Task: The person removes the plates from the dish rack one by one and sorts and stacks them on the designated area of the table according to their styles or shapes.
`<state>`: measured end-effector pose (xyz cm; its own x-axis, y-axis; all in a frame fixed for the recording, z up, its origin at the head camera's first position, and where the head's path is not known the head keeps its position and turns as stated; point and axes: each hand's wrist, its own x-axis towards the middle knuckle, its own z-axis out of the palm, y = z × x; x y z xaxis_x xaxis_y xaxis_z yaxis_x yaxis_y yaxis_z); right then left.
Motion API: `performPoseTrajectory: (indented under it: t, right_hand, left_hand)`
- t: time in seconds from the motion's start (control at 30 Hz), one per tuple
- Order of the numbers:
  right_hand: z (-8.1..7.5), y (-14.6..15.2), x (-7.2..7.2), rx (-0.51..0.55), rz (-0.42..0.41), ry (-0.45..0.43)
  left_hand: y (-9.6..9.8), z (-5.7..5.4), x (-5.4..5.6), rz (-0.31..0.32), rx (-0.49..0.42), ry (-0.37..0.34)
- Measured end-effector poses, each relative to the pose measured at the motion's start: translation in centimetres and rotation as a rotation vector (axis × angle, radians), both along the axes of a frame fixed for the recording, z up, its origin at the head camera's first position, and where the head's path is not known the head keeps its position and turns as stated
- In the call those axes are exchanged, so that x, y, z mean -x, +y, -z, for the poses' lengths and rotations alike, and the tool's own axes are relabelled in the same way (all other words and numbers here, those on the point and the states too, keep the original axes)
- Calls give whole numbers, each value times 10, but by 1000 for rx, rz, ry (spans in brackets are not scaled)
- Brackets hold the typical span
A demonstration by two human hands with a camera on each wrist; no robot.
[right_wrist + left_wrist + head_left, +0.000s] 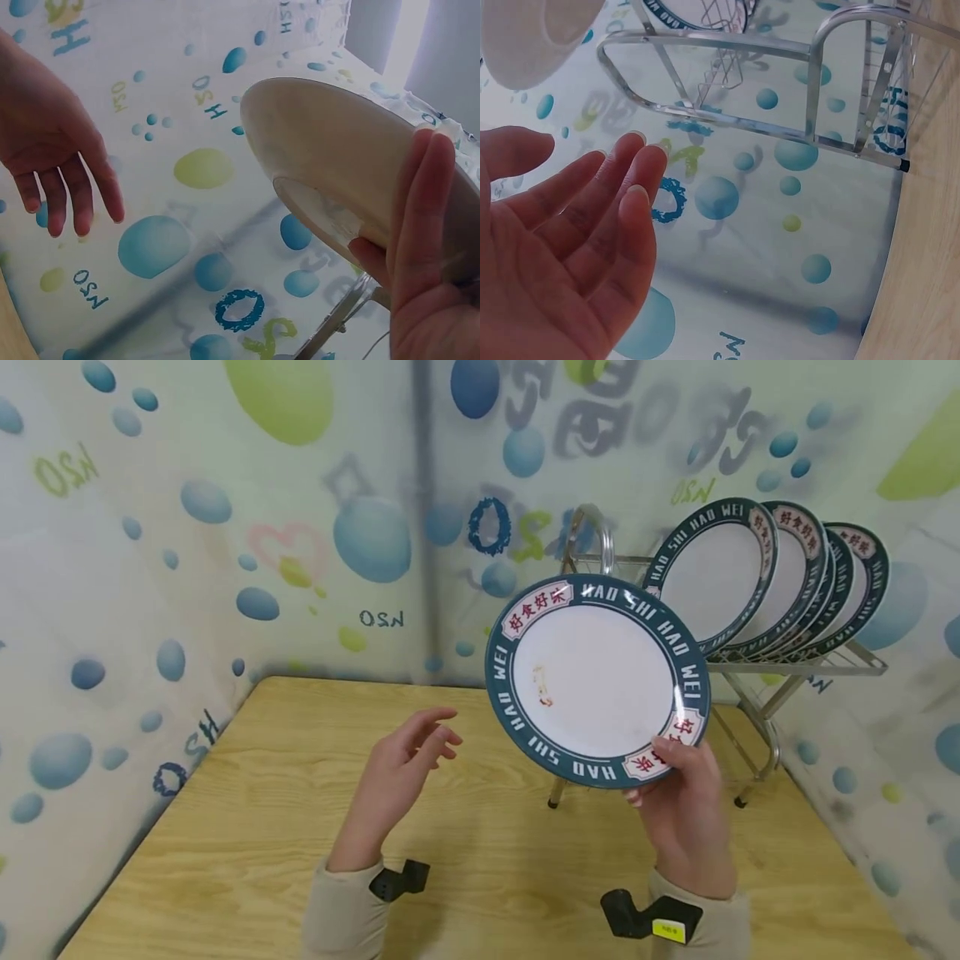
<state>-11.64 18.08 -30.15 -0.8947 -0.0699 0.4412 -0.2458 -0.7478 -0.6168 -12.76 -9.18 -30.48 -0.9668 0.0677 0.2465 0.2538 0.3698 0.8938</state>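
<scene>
My right hand grips a round plate by its lower right rim, thumb on the face and fingers behind. The plate is white with a dark green lettered rim and a small reddish-brown smear left of its centre. It is held up tilted above the table, its face toward the head camera. In the right wrist view the plate's pale underside shows, fingers spread against it. My left hand hovers left of the plate, apart from it, fingers loosely bent and holding nothing. The left wrist view shows its palm.
A metal dish rack stands at the table's back right, with several matching plates upright in it. The held plate overlaps the rack's left part in the head view. The wooden table meets bubble-patterned walls behind and at both sides.
</scene>
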Motion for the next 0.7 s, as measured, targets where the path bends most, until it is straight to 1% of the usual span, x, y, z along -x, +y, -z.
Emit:
performPoseTrajectory:
  t: [0.07, 0.23, 0.33, 0.43, 0.53, 0.63, 0.7]
  right_hand:
    - [2, -2, 0, 3, -20, -5]
    - [5, -11, 2, -46, -60, -27]
    - [5, -16, 2, -89, -78, -31]
    - [6, -20, 2, -140, -78, -30]
    - [7, -23, 2, -190, -65, -31]
    - [8, -24, 3, -225, -49, -44]
    - [9, -24, 3, -247, -32, -61]
  left_hand:
    - [1, 1, 1, 4, 8, -6]
    - [2, 2, 2, 15, 15, -7]
    - [0, 1, 2, 15, -3, -8]
    - [-2, 2, 2, 22, -36, 3]
    - [-4, 8, 6, 60, -96, 16]
    - [-7, 16, 9, 124, -149, 42]
    - [-8, 21, 11, 167, -175, 74]
